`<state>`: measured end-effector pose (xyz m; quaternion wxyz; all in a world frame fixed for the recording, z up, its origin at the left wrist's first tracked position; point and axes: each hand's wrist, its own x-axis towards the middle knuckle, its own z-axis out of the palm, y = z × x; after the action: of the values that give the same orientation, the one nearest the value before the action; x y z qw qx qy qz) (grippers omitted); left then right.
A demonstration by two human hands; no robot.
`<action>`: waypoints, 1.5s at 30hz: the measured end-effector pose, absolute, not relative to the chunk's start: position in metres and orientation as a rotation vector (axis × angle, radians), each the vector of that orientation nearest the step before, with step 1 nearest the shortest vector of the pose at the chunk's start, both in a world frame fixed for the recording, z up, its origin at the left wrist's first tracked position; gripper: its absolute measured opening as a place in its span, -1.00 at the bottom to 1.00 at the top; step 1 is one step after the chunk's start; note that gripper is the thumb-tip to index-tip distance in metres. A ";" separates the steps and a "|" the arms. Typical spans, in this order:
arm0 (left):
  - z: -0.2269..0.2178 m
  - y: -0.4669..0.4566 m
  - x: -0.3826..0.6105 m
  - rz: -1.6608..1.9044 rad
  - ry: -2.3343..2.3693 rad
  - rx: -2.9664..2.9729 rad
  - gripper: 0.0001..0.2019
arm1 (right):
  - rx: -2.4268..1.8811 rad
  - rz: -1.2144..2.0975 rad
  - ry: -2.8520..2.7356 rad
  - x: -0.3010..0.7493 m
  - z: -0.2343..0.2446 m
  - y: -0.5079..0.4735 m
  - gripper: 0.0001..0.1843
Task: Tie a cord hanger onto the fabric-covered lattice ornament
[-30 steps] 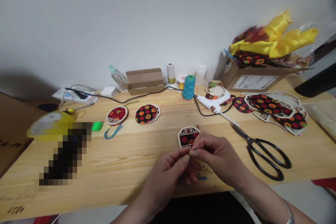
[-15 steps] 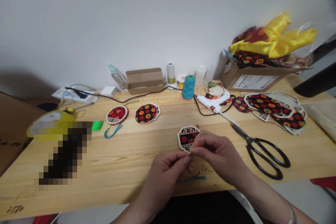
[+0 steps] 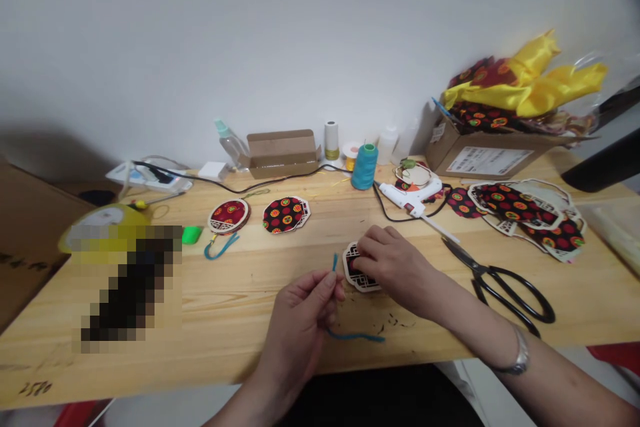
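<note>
My left hand [image 3: 310, 307] pinches a teal cord [image 3: 335, 261] between thumb and forefinger. Its short end sticks up above the fingertips, and the tail [image 3: 357, 336] trails along the table below. Over the right part of a small wooden lattice-framed ornament [image 3: 351, 273] with dark patterned fabric is my right hand [image 3: 393, 267]. Its curled fingers grip the ornament near the top edge, though the fingertips are partly hidden. Right of that hand lie black-handled scissors [image 3: 480, 270], blades pointing up and left.
Behind the hands are a teal thread spool [image 3: 365, 167], a white glue gun [image 3: 410, 197] and an open cardboard box [image 3: 285, 163]. Two fabric ornaments, one round [image 3: 229, 215] and one octagonal [image 3: 286, 214], lie to the left. Frames [image 3: 525, 213] are heaped at right.
My right hand has left the cord and moved up onto the ornament. My left hand has shifted slightly left, still pinching the cord, whose end now shows. The view has shifted slightly.
</note>
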<state>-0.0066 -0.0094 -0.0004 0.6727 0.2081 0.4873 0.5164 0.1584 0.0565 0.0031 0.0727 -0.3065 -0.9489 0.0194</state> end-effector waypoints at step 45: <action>0.000 0.006 -0.002 1.158 0.934 0.326 -0.82 | -1.175 0.470 -1.815 0.149 0.085 0.063 -0.95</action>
<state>-0.0022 0.0065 0.0003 0.7236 0.1478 0.4233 0.5247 0.1493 0.0634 0.0848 0.4477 -0.4749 -0.7334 0.1900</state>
